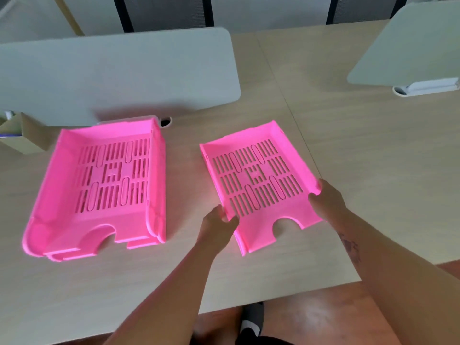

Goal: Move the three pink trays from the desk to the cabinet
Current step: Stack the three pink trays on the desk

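Worktop (348, 170) in pale wood carries everything, with grey divider screens (112, 75) standing along its far side. Two pink trays sit nested as a stack (99, 190) on its left part, and a single pink tray (256, 180) lies near them to the right, turned slightly askew. Both hands grip that single tray: the left hand (217, 227) clasps its near-left edge, the right hand (326, 202) its near-right edge.

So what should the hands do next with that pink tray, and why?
Probably lift it straight up off the desk. The left hand and right hand already grip opposite sides of the single pink tray, near its notched front edge. The stacked trays wait untouched beside it.
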`<state>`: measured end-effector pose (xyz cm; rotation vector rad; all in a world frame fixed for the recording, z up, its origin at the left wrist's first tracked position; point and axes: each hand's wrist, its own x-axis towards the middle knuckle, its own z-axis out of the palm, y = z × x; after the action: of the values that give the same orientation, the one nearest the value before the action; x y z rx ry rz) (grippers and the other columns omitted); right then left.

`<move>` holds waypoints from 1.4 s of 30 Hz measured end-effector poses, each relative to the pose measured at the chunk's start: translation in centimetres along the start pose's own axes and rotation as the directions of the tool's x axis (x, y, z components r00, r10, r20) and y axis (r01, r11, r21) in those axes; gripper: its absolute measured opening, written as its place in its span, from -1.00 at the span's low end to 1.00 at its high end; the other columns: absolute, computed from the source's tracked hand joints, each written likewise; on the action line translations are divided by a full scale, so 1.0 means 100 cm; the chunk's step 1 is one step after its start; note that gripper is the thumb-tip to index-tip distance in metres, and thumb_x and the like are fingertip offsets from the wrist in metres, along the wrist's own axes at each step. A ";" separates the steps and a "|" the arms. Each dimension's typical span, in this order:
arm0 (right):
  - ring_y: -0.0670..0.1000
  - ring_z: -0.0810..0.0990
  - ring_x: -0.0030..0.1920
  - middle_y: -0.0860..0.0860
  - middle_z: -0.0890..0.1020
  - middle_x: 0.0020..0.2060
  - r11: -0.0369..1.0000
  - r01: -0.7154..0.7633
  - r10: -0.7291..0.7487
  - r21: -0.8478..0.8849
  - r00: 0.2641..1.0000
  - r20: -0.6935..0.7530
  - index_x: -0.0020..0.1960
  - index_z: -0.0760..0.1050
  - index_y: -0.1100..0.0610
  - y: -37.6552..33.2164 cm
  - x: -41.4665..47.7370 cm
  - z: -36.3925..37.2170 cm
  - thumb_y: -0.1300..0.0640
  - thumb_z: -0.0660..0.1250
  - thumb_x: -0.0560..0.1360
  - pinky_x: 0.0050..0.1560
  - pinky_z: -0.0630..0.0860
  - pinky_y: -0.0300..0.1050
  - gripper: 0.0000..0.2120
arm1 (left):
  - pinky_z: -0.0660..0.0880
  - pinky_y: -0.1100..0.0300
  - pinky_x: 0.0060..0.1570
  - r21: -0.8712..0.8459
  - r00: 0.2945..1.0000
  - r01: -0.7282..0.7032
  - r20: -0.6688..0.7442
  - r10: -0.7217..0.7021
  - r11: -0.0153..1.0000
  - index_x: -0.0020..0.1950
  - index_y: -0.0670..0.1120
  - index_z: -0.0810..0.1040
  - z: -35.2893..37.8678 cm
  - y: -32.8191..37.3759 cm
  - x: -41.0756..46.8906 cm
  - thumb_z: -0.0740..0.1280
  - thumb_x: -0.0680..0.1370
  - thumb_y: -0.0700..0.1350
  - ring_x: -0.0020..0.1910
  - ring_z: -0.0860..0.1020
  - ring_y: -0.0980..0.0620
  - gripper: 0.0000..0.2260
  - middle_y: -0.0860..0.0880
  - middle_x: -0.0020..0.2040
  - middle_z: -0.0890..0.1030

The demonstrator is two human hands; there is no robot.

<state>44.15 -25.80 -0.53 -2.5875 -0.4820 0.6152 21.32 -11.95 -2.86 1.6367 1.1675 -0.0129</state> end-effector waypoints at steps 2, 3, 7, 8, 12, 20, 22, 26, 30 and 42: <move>0.15 0.54 -0.10 0.25 0.60 0.14 0.999 -0.033 0.033 0.037 0.999 -0.010 0.25 0.46 0.30 0.006 0.004 0.003 0.34 0.18 0.50 -0.35 0.39 -0.21 -0.67 | 0.52 0.30 -0.29 -0.023 0.999 -0.019 -0.051 0.018 1.000 0.11 -0.09 0.61 0.006 0.000 0.000 0.27 0.53 -0.22 -0.15 0.59 0.03 -0.79 -0.08 0.04 0.68; 0.13 0.54 -0.17 0.24 0.62 0.07 0.998 -0.042 0.043 0.056 0.999 -0.022 0.16 0.49 0.31 0.005 0.005 0.003 0.35 0.18 0.49 -0.41 0.37 -0.22 -0.73 | 0.48 0.29 -0.41 -0.034 0.996 -0.024 -0.092 0.021 0.999 -0.02 -0.12 0.61 0.004 0.003 0.002 0.24 0.50 -0.25 -0.28 0.55 0.03 -0.83 -0.06 -0.13 0.65; 0.15 0.57 -0.19 0.19 0.62 -0.07 0.974 0.001 0.024 0.227 0.994 -0.105 0.02 0.49 0.26 -0.023 0.004 -0.010 0.34 0.17 0.47 -0.31 0.48 -0.10 -0.82 | 0.29 0.21 -0.43 -0.117 0.977 -0.091 -0.205 0.065 0.989 -0.31 -0.23 0.41 -0.035 0.036 0.009 0.23 0.49 -0.26 -0.46 0.32 0.00 -0.83 -0.05 -0.42 0.34; 0.17 0.56 -0.15 0.19 0.61 -0.07 0.961 0.030 0.008 0.276 0.991 -0.133 0.04 0.50 0.26 -0.034 0.002 -0.014 0.33 0.17 0.46 -0.28 0.46 -0.10 -0.80 | 0.25 0.23 -0.45 -0.118 0.971 -0.114 -0.223 0.085 0.987 -0.32 -0.18 0.40 -0.050 0.047 0.009 0.22 0.52 -0.28 -0.47 0.29 0.02 -0.80 -0.03 -0.44 0.31; 0.15 0.53 -0.14 0.17 0.58 -0.08 0.906 0.188 -0.112 0.380 0.971 -0.211 0.10 0.49 0.27 -0.093 -0.017 -0.021 0.31 0.17 0.50 -0.34 0.34 -0.15 -0.78 | 0.44 0.35 -0.46 -0.050 0.936 -0.210 -0.299 0.186 0.976 -0.12 -0.16 0.58 -0.123 0.079 0.002 0.17 0.57 -0.29 -0.37 0.48 0.07 -0.80 -0.04 -0.28 0.57; -0.02 0.49 -0.28 0.01 0.52 -0.21 0.740 0.394 -0.344 0.545 0.918 -0.197 0.02 0.43 0.17 -0.248 -0.101 0.045 0.31 0.17 0.53 -0.35 0.38 -0.20 -0.88 | 0.55 0.00 -0.08 0.013 0.825 -0.156 -0.548 0.138 0.988 -0.01 -0.02 0.65 -0.300 0.032 -0.033 0.18 0.61 -0.19 -0.19 0.60 -0.13 -0.75 -0.10 -0.14 0.66; -0.08 0.46 -0.32 -0.07 0.48 -0.27 0.717 0.394 -0.356 0.575 0.916 -0.184 -0.02 0.39 0.13 -0.276 -0.125 0.072 0.31 0.15 0.54 -0.41 0.37 -0.24 -0.88 | 0.60 -0.17 0.00 -0.037 0.808 -0.113 -0.585 0.070 0.993 -0.19 0.07 0.64 -0.336 0.006 -0.041 0.20 0.56 -0.17 -0.08 0.66 -0.23 -0.72 -0.18 -0.05 0.70; -0.09 0.45 -0.36 -0.06 0.48 -0.28 0.699 0.361 -0.364 0.618 0.923 -0.127 -0.02 0.40 0.16 -0.298 -0.158 0.117 0.31 0.12 0.57 -0.41 0.40 -0.16 -0.88 | 0.61 -0.09 -0.16 -0.118 0.809 -0.082 -0.587 -0.003 0.990 -0.21 0.07 0.60 -0.367 -0.039 -0.052 0.19 0.57 -0.23 -0.15 0.63 -0.16 -0.71 -0.08 -0.15 0.66; -0.02 0.45 -0.35 0.02 0.53 -0.24 0.732 0.341 -0.362 0.590 0.928 -0.088 0.04 0.43 0.21 -0.295 -0.173 0.154 0.30 0.12 0.58 -0.37 0.43 -0.07 -0.87 | 0.57 0.06 -0.21 -0.160 0.839 -0.089 -0.545 -0.013 0.983 0.07 -0.06 0.64 -0.372 -0.078 -0.053 0.17 0.61 -0.25 -0.20 0.61 -0.12 -0.74 -0.05 -0.15 0.64; 0.09 0.56 -0.17 0.19 0.61 -0.05 0.810 0.257 -0.289 0.527 0.957 -0.023 0.31 0.42 0.19 -0.285 -0.178 0.194 0.03 0.02 0.66 -0.10 0.51 0.03 -0.64 | 0.56 -0.18 0.14 -0.308 0.936 -0.077 -0.351 -0.038 0.948 0.20 0.01 0.62 -0.374 -0.127 -0.040 0.16 0.66 -0.04 0.05 0.65 -0.16 -0.74 -0.06 0.06 0.69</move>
<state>13.13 -2.86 3.60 -1.9384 -0.5970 0.6192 -8.77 12.41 5.89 1.3936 1.3431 0.4797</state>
